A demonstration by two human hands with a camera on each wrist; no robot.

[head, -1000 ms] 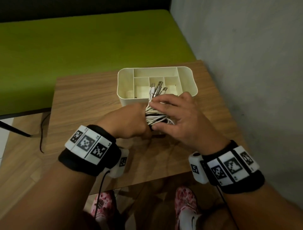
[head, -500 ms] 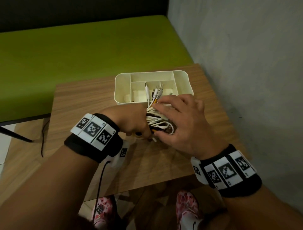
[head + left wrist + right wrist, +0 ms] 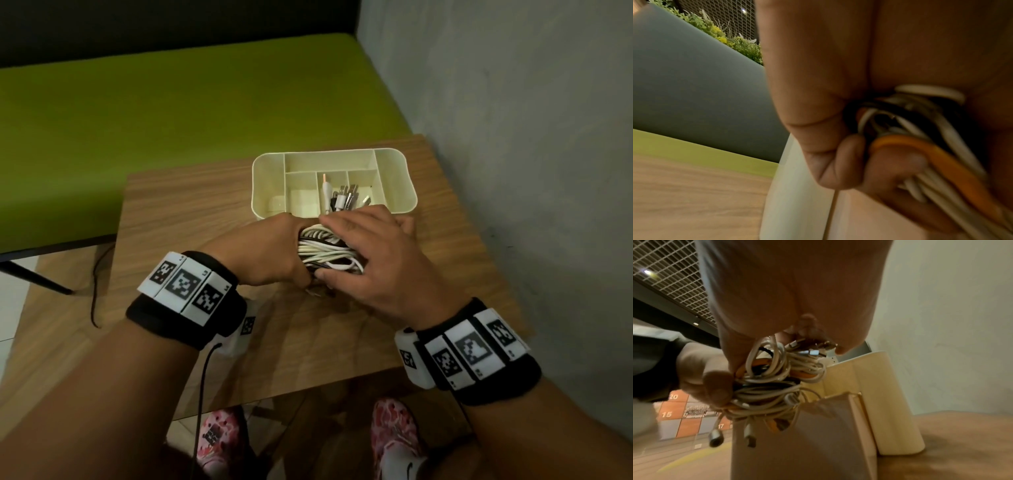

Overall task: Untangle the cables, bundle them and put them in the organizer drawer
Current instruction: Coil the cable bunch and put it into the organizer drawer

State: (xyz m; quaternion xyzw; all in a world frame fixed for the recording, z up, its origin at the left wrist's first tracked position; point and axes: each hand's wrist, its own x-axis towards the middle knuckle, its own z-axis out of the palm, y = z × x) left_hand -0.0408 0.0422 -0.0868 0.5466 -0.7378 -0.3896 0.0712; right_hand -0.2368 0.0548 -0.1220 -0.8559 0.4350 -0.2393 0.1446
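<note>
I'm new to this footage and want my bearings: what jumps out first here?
The eye lands on the cable bundle, mostly white loops with an orange strand, gripped between the left hand and right hand over the wooden table. Just behind it sits the cream organizer, its compartments open, plug ends poking up in front of it. A bright green bench fills the background.

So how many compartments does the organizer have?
6 in the organizer: one long at the left end, one long at the right end, one wide at the back, three small before it. The left hand and right hand, holding cables, may hide more.
</note>
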